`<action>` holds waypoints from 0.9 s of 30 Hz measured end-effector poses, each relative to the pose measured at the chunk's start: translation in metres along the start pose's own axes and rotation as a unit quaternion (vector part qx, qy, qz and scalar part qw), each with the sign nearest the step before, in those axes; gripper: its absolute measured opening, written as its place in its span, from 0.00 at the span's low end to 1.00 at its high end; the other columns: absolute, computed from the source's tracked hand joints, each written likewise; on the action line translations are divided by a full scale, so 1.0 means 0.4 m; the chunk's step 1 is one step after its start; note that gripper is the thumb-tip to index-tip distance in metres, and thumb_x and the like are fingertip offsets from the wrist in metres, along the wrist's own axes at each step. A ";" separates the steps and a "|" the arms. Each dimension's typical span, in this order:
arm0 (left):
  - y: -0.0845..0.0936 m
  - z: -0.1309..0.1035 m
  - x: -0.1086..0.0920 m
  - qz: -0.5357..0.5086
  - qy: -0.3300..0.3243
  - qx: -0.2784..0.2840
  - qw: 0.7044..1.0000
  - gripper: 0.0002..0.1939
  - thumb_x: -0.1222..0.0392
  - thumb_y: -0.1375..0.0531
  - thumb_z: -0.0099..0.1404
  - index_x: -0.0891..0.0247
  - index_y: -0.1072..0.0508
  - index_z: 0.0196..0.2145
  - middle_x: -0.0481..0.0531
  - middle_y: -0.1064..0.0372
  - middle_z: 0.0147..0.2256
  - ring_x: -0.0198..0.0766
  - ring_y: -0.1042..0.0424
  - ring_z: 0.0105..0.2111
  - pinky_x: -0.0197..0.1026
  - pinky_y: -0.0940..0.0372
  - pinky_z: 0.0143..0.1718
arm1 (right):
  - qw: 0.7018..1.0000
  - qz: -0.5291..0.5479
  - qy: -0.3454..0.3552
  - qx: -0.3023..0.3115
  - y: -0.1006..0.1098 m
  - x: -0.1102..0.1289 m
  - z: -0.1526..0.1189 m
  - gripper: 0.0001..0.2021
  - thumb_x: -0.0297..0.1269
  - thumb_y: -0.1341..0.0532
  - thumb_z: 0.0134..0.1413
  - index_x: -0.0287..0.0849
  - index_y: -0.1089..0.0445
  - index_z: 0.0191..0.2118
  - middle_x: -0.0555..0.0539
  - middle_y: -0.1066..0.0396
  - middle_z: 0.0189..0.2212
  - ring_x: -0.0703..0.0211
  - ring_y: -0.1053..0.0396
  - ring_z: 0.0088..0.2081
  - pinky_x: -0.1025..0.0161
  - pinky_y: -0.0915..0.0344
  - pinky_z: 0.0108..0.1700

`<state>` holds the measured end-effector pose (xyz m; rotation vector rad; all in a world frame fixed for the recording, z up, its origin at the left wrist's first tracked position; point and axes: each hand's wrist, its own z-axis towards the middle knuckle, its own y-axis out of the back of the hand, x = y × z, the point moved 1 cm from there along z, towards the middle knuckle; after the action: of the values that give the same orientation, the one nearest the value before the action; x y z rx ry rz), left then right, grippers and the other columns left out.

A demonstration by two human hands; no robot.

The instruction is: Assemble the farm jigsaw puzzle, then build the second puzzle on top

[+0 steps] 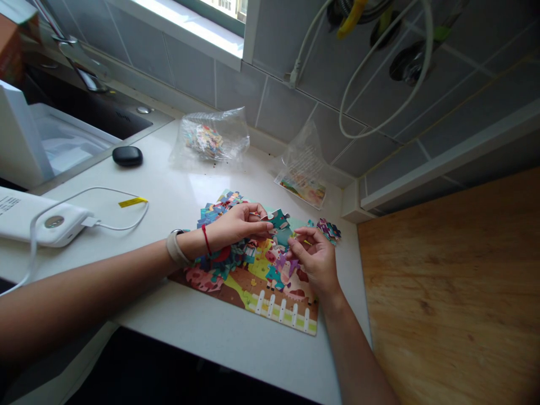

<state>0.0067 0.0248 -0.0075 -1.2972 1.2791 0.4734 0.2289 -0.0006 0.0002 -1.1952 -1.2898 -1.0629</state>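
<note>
"Where're the hands?"

"Both over the jigsaw (244,280) on the white bench (253,351). L hand (236,226), w/ red string (206,239) at the wrist, is nearly closed: a teal pc (278,217) pinched btwn thumb & fingers, raised above the jigsaw's 12 o'clock side."

"And the R hand (317,260)?"

"Approx 4 o'clock of that pc. Thumb & forefinger close tog., other fingers curled. Can't tell if it's got hold of anything."

"Loose pcs?"

"Pile (213,216) at the jigsaw's 10 o'clock, partly behind the L hand. Small cluster (329,230) approx 2 o'clock, near the R hand."

"Round abt?"

"From the jigsaw: clear bag w/ more pcs (206,138) at 11, bag w/ a card (301,188) at 1, black case (127,156) at 10, white power bank (63,222) at 9."
</note>
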 end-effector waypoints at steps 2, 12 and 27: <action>0.000 -0.001 -0.001 0.006 -0.003 0.004 1.000 0.22 0.54 0.24 0.58 0.63 0.33 0.36 0.44 0.25 0.27 0.37 0.18 0.33 0.38 0.25 0.38 | 1.000 0.001 -0.007 0.008 -0.001 0.000 -0.001 0.19 0.44 0.23 0.48 0.44 0.25 0.44 0.56 0.27 0.28 0.64 0.25 0.23 0.66 0.27 0.28; 0.003 -0.004 -0.002 0.022 -0.003 0.024 0.999 0.20 0.56 0.25 0.60 0.63 0.33 0.36 0.47 0.24 0.29 0.37 0.19 0.34 0.42 0.24 0.41 | 0.998 -0.057 -0.002 0.000 -0.006 -0.004 -0.005 0.20 0.47 0.24 0.47 0.42 0.20 0.43 0.52 0.25 0.26 0.64 0.30 0.23 0.65 0.30 0.27; 0.002 0.000 0.001 -0.003 0.017 0.021 1.000 0.23 0.53 0.23 0.57 0.63 0.33 0.37 0.48 0.22 0.31 0.40 0.17 0.35 0.41 0.23 0.41 | 0.998 -0.068 0.005 0.002 -0.002 0.007 -0.004 0.19 0.46 0.26 0.49 0.42 0.19 0.44 0.51 0.24 0.26 0.64 0.31 0.22 0.65 0.30 0.26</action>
<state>0.0061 0.0248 -0.0081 -1.2785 1.3058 0.4204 0.2285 -0.0021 0.0033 -1.1097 -1.3809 -1.1623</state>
